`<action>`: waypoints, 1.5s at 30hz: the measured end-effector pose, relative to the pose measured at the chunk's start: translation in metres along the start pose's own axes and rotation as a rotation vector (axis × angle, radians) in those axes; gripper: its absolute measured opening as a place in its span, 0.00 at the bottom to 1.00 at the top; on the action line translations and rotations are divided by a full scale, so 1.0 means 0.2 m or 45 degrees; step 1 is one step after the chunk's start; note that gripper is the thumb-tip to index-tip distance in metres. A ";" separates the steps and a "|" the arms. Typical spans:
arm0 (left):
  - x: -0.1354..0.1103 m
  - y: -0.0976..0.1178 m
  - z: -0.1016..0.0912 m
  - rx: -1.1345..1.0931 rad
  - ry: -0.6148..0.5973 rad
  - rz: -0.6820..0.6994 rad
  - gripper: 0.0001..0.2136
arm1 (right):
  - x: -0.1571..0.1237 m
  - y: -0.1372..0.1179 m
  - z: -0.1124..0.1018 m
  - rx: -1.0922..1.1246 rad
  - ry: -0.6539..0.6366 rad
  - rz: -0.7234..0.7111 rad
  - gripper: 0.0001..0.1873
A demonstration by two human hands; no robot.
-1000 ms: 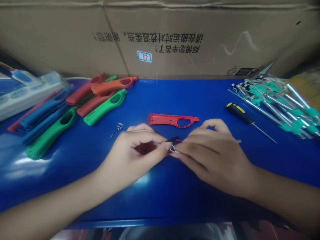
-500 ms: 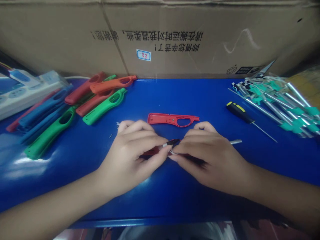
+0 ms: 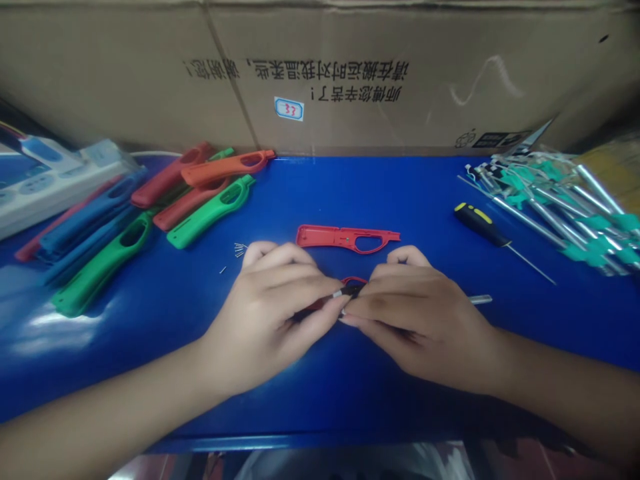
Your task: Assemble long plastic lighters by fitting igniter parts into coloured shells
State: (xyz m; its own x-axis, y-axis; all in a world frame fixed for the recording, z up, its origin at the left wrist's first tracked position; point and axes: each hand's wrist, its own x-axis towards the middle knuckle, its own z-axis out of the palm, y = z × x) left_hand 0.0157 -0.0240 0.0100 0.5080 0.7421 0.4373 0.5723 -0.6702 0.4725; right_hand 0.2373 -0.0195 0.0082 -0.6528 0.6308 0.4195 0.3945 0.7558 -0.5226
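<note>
My left hand point(image 3: 277, 300) and my right hand point(image 3: 425, 303) meet at the middle of the blue table, both with fingers pinched closed. Between them is a small black igniter part point(image 3: 353, 291) with a whitish end, gripped at the left by my left thumb and forefinger. My right thumb and forefinger pinch at a thin white wire point(image 3: 343, 311), mostly covered by the fingertips. A red lighter shell half point(image 3: 355, 279) shows in part beneath the hands. Beyond my right hand a metal tube point(image 3: 481, 299) sticks out. Another red shell half point(image 3: 325, 236) lies open side up just behind.
Red, orange, blue and green lighter shells point(image 3: 210, 212) lie piled at left by a white power strip point(image 3: 30, 193). Small screws point(image 3: 240, 249) lie near my left knuckles. At right are a screwdriver point(image 3: 481, 224) and metal tubes with green tape point(image 3: 545, 207). A cardboard box point(image 3: 350, 127) stands behind.
Both hands have shifted slightly, and the metal tube's end reaches a little farther right. More of the red shell's curved edge shows, while less of the white wire is visible.
</note>
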 end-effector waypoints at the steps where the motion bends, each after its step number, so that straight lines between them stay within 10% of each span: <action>1: 0.00 0.00 0.00 -0.004 -0.005 -0.002 0.01 | 0.00 0.00 0.00 -0.020 0.000 -0.008 0.10; 13: -0.01 0.01 0.02 -0.116 0.086 -0.115 0.01 | 0.02 -0.03 -0.01 0.146 0.052 0.230 0.04; 45: 0.00 -0.04 0.00 0.042 0.049 0.090 0.02 | 0.01 0.00 -0.02 0.023 -0.026 0.185 0.04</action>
State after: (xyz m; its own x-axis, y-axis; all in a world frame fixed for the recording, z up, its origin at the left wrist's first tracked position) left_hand 0.0104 -0.0174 0.0068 0.5234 0.6915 0.4979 0.5568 -0.7199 0.4144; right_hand 0.2383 -0.0183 0.0122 -0.6026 0.7296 0.3233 0.4741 0.6532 -0.5903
